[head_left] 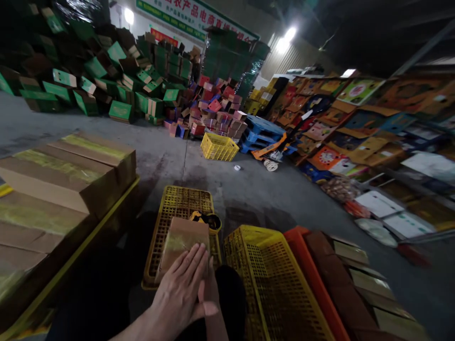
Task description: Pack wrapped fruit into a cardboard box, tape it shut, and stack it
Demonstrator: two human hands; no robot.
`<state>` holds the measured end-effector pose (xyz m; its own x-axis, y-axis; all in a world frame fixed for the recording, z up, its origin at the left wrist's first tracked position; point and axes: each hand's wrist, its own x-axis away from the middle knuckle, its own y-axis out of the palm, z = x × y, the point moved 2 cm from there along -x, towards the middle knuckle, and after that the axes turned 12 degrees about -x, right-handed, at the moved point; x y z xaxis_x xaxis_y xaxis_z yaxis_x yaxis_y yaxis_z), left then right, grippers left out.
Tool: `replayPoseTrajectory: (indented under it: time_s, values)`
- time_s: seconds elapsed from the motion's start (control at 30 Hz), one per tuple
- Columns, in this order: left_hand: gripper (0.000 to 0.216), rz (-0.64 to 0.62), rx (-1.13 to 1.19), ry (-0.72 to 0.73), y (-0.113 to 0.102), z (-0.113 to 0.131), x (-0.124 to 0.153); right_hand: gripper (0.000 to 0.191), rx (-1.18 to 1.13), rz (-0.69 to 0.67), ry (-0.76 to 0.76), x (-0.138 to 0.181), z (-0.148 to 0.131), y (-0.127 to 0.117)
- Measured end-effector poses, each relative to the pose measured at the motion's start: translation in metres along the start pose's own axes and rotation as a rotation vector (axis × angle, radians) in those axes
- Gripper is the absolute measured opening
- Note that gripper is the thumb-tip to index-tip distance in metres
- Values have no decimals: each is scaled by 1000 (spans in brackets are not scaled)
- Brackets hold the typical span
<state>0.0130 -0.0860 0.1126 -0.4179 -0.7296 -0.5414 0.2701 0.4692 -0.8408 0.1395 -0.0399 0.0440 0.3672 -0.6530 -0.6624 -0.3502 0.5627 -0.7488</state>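
My left hand (183, 291) lies flat, fingers stretched out, on the near end of a small brown cardboard box (179, 239). The box rests on top of an upturned yellow plastic crate (177, 201). Just under and to the right of the left hand shows part of my right hand (213, 296), pressed against the box's near right corner; its fingers are mostly hidden. A black and yellow tape dispenser (209, 220) sits on the crate at the box's far right corner.
A second yellow crate (273, 279) and an orange crate (302, 255) with brown boxes stand to the right. Taped cartons (67, 175) are stacked on the left. Across the concrete floor lie heaps of green and red boxes, another yellow crate (218, 147) and blue pallets (263, 128).
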Motion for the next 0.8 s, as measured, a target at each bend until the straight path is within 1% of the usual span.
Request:
replayPoseTrajectory:
  time_s: [0.03,0.07,0.1,0.13,0.17,0.2,0.27,0.33,0.4,0.5,0.63,0.73,0.8]
  values:
    - [98,-21,16,3,0,0,-2,61,-205,29,105,1,3,-8]
    - [100,-45,39,14,0,-1,-3,46,-501,47,259,1,7,-13]
    - [103,-67,66,28,-1,-3,-5,41,-821,55,434,2,10,-16]
    - [104,-84,94,42,-2,-6,-7,43,-1094,51,592,1,12,-18]
    - [105,-94,121,53,-3,-9,-9,45,-1284,36,721,0,12,-19]
    - [104,-101,147,56,-4,-13,-11,51,-1370,18,807,-3,13,-21]
    - [100,-101,201,48,-7,-22,-14,59,-1394,5,911,-9,12,-26]
    - [95,-92,250,60,-10,-32,-13,60,-1372,-18,945,-16,10,-33]
    - [97,-93,266,99,-12,-43,-7,57,-1339,-45,926,-21,6,-41]
    - [100,-121,208,116,-13,-62,8,51,-1254,-89,862,-25,3,-49]
    - [93,-129,125,91,-13,-79,27,47,-1064,-110,720,-28,4,-54]
    - [94,-119,116,75,-5,-79,35,47,-812,-135,522,-30,3,-61]
    - [98,-93,177,23,4,-74,39,55,-624,-165,380,-32,-3,-67]
